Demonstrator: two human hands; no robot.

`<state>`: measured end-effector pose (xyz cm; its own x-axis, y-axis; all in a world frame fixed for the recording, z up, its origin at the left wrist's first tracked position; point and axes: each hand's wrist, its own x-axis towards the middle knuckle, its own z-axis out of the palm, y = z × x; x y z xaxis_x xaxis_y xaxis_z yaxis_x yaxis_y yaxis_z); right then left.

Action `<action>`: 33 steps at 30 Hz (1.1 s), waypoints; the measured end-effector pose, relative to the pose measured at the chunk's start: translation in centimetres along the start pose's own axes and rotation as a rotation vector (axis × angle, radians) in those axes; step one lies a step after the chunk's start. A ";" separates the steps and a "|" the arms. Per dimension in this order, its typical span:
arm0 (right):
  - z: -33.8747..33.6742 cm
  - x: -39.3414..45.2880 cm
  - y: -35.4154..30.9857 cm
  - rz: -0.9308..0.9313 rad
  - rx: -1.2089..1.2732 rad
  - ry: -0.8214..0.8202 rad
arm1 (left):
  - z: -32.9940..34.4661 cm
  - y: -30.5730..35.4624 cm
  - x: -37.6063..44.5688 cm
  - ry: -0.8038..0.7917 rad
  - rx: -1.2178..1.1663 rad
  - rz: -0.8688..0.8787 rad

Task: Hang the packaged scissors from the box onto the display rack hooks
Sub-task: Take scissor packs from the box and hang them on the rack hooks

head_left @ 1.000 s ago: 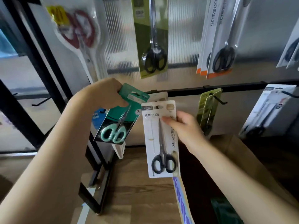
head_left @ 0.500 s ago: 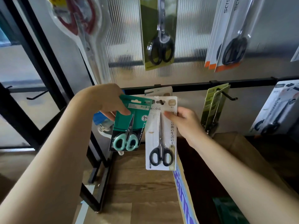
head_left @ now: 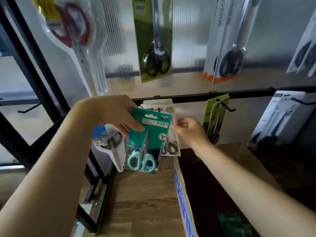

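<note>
Both packs now nearer hooks

Left hand holds the teal pack; right hand apparently pinches the white pack.

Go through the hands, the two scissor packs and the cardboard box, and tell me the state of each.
Left hand: grips the teal pack.
Teal pack: held upright, not hung.
Right hand: pinches the white pack's edge.
White pack: up at the rail.
Cardboard box: open.
</note>
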<state>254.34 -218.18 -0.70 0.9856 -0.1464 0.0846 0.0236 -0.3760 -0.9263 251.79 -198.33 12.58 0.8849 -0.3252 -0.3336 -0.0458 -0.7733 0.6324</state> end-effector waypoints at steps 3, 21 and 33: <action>-2.6 -0.8 2.2 0.070 -0.012 0.035 | 1.1 2.0 0.3 -0.044 0.040 0.030; -24.2 -4.8 15.0 0.248 -0.070 0.454 | 19.4 19.3 10.7 0.031 -0.035 0.496; -33.5 -6.2 22.2 0.319 -0.086 0.552 | 32.8 35.9 19.7 0.106 -0.440 0.505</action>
<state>243.17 -256.30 -9.44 0.7102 -0.7039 0.0075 -0.2926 -0.3049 -0.9063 252.39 -250.36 5.74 0.8463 -0.5156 0.1341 -0.2926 -0.2395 0.9258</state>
